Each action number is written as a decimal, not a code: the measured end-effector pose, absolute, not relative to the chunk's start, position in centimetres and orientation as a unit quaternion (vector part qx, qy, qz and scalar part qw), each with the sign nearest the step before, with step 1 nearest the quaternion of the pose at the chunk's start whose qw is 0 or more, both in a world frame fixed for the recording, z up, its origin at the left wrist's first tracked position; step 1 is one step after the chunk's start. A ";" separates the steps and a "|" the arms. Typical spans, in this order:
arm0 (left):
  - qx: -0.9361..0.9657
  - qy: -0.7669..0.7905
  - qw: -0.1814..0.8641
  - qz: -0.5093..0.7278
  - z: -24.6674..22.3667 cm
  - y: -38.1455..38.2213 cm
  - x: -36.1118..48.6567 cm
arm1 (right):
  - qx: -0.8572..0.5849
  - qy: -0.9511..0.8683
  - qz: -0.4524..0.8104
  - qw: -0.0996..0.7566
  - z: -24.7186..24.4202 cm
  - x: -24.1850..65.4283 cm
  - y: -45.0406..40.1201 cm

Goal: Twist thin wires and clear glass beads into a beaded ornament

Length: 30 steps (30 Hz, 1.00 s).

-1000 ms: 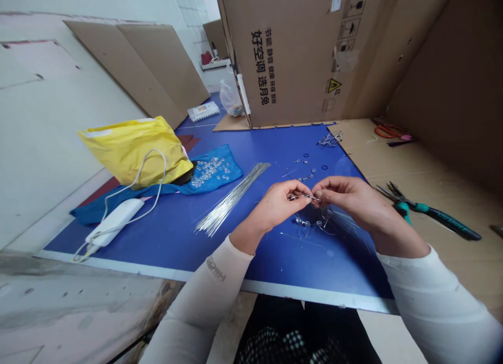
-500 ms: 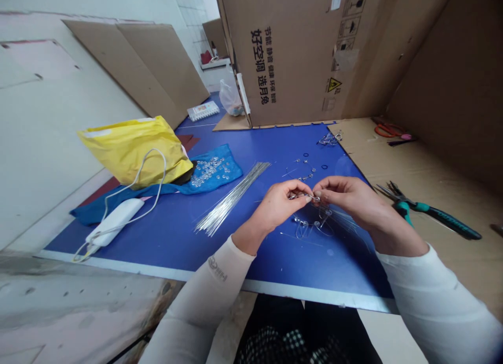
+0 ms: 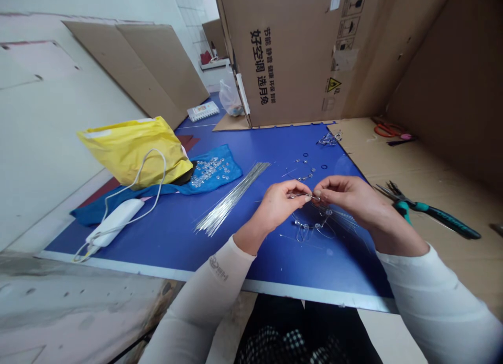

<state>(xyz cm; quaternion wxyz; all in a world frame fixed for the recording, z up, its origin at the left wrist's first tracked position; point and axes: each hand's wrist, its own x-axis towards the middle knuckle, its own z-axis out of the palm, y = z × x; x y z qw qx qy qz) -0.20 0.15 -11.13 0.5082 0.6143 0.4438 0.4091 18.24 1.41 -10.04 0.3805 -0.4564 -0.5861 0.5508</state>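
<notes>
My left hand (image 3: 280, 202) and my right hand (image 3: 348, 195) meet fingertip to fingertip above the blue table. Each is closed in a pinch on a thin beaded wire (image 3: 317, 226), whose clear beads and loops dangle below the fingers. The exact join between the fingertips is too small to make out. Just beyond my hands lies a second wire strand (image 3: 313, 169) with clear beads. Loose thin wires (image 3: 346, 221) lie under my right hand. Left of my left hand rests a bundle of straight silvery wires (image 3: 233, 199).
Clear beads (image 3: 210, 171) are spread on a blue bag (image 3: 232, 165) beside a yellow bag (image 3: 137, 149). A white power strip (image 3: 118, 222) with its cord lies front left. Pliers (image 3: 432, 212) and orange-handled scissors (image 3: 389, 130) rest on cardboard at right. A large carton (image 3: 298, 55) stands behind.
My fingertips have shifted very slightly while keeping their pinch. The dangling beaded wire has swung a little; everything else on the table stays put.
</notes>
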 end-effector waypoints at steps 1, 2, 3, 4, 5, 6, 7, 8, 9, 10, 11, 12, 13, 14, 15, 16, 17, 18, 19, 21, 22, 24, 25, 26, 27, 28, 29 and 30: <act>0.613 0.444 0.506 0.412 -11.2 0.2 -0.2 | -0.455 -0.588 0.548 0.383 -10.1 18.3 1.5; 0.613 0.444 0.505 0.415 -11.2 0.2 -0.1 | -0.454 -0.591 0.544 0.385 -10.3 18.4 1.5; 0.614 0.443 0.503 0.417 -11.2 0.2 -0.1 | -0.454 -0.595 0.539 0.386 -10.4 18.4 1.5; 0.616 0.440 0.501 0.419 -11.2 0.2 0.0 | -0.455 -0.599 0.534 0.386 -10.5 18.5 1.6; 0.619 0.439 0.497 0.421 -11.2 0.3 0.0 | -0.455 -0.602 0.532 0.385 -10.5 18.6 1.6; 0.623 0.438 0.492 0.423 -11.3 0.3 0.0 | -0.456 -0.602 0.532 0.383 -10.5 18.6 1.6; 0.627 0.438 0.484 0.425 -11.3 0.3 0.0 | -0.456 -0.601 0.533 0.382 -10.5 18.7 1.6; 0.632 0.438 0.476 0.427 -11.3 0.4 0.0 | -0.456 -0.601 0.535 0.380 -10.5 18.7 1.5; 0.636 0.439 0.468 0.429 -11.3 0.4 0.0 | -0.456 -0.602 0.536 0.378 -10.4 18.7 1.5; 0.639 0.439 0.461 0.431 -11.4 0.4 0.0 | -0.455 -0.605 0.535 0.375 -10.4 18.6 1.5; 0.642 0.440 0.456 0.431 -11.4 0.5 0.0 | -0.455 -0.608 0.533 0.372 -10.3 18.6 1.5; 0.646 0.441 0.451 0.430 -11.4 0.5 0.0 | -0.457 -0.611 0.530 0.370 -10.3 18.6 1.4; 0.649 0.444 0.445 0.428 -11.4 0.5 0.0 | -0.460 -0.613 0.526 0.368 -10.3 18.5 1.4; 0.653 0.447 0.439 0.425 -11.4 0.5 0.0 | -0.464 -0.614 0.522 0.368 -10.3 18.5 1.4; 0.658 0.451 0.431 0.422 -11.3 0.5 0.0 | -0.468 -0.614 0.516 0.370 -10.4 18.4 1.4; 0.663 0.453 0.423 0.420 -11.3 0.5 0.0 | -0.472 -0.613 0.511 0.374 -10.4 18.3 1.4; 0.668 0.454 0.415 0.419 -11.3 0.5 0.0 | -0.476 -0.613 0.506 0.377 -10.5 18.3 1.5; 0.672 0.454 0.408 0.419 -11.2 0.5 0.0 | -0.478 -0.614 0.502 0.379 -10.5 18.2 1.5; 0.675 0.454 0.403 0.419 -11.2 0.5 0.0 | -0.479 -0.615 0.499 0.379 -10.6 18.2 1.5; 0.680 0.452 0.398 0.418 -11.2 0.5 0.0 | -0.484 -0.617 0.495 0.374 -10.7 18.0 1.6; 0.680 0.453 0.398 0.417 -11.2 0.5 0.0 | -0.489 -0.617 0.492 0.372 -10.7 18.0 1.6; 0.677 0.456 0.403 0.413 -11.2 0.5 0.1 | -0.498 -0.613 0.489 0.370 -10.7 17.8 1.5; 0.674 0.459 0.408 0.411 -11.2 0.5 0.1 | -0.502 -0.609 0.490 0.371 -10.6 17.7 1.5; 0.669 0.461 0.415 0.410 -11.2 0.5 0.1 | -0.504 -0.605 0.493 0.371 -10.6 17.6 1.4; 0.663 0.463 0.422 0.409 -11.2 0.6 0.1 | -0.503 -0.600 0.497 0.373 -10.6 17.5 1.4; 0.659 0.465 0.429 0.407 -11.2 0.6 0.1 | -0.501 -0.595 0.504 0.375 -10.5 17.4 1.3; 0.654 0.467 0.435 0.407 -11.2 0.6 0.1 | -0.499 -0.590 0.510 0.378 -10.5 17.3 1.2; 0.650 0.469 0.440 0.406 -11.2 0.6 0.1 | -0.497 -0.585 0.516 0.381 -10.5 17.3 1.2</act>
